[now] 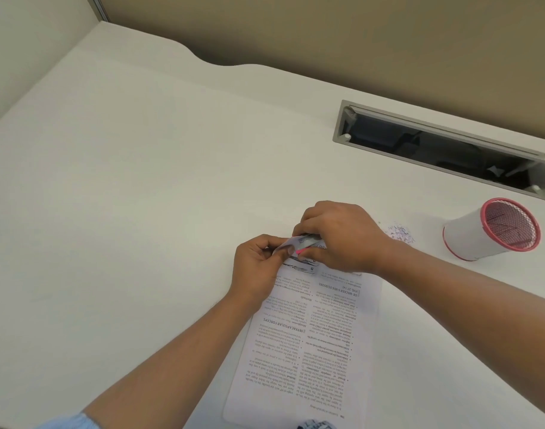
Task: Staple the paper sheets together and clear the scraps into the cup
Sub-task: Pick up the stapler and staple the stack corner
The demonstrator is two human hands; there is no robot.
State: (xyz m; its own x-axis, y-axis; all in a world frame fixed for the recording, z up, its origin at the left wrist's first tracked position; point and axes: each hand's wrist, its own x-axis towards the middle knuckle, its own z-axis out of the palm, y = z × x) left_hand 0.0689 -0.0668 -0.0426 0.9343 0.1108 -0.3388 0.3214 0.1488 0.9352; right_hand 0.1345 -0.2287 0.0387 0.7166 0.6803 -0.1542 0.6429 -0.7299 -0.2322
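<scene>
Printed paper sheets (308, 345) lie on the white desk (141, 181), text facing away from me. My left hand (258, 267) pinches the lifted far corner of the sheets. My right hand (339, 236) is closed over a small pink and silver stapler (308, 243) at that same corner. A small pile of paper scraps (399, 233) lies to the right of my hands. The white mesh cup (487, 233) with a pink rim lies on its side further right, its mouth turned towards me.
A grey-framed cable slot (444, 150) is open in the desk at the back right. A beige partition wall (326, 32) runs behind the desk. A dark crumpled object (314, 425) shows at the bottom edge.
</scene>
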